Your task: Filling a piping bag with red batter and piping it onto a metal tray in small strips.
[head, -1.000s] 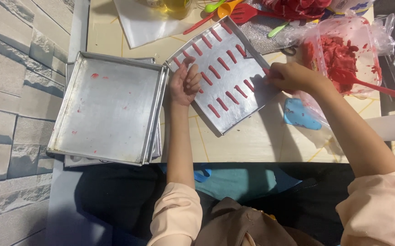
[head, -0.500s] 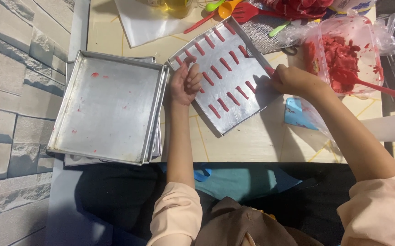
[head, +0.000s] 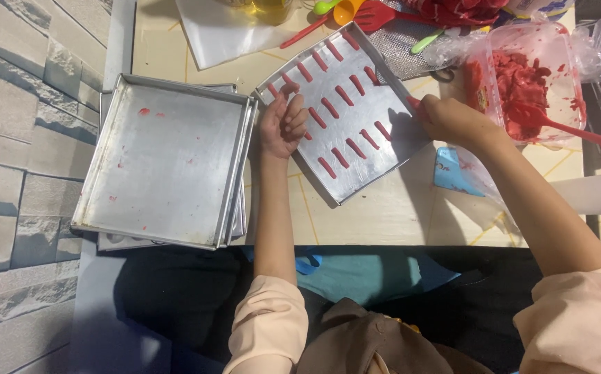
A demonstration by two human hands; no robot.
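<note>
Baking tray (head: 383, 149) with rows of short red dough strips (head: 345, 95) lies turned at an angle on the pale desk (head: 397, 215), between the person's two hands. Going from the left: a stone-patterned wall, then a small stack of bare metal trays (head: 165, 159) smeared with a few red specks, sitting square to the desk edge and just beside the angled tray's near-left corner.

Next comes the left hand (head: 283, 125), resting on the left edge of the angled tray with fingers loosely curled; its grip is relaxed, pressing on the tray rather than clasping anything. The strips run in slanted rows, their long axes pointing roughly from upper left to lower right, parallel to one another.

Further right, the right hand (head: 453, 119) rests at the tray's right edge, fingers clenched around something small and red at their tips; what exactly cannot be made out. The right hand is the nearer one to the bare right part of the tray.

Beyond it stands a clear plastic tub (head: 494, 83) of red dough with a red spatula (head: 577, 131) in it, and a blue scraper (head: 453, 173) lies on the desk under the right forearm.
</note>
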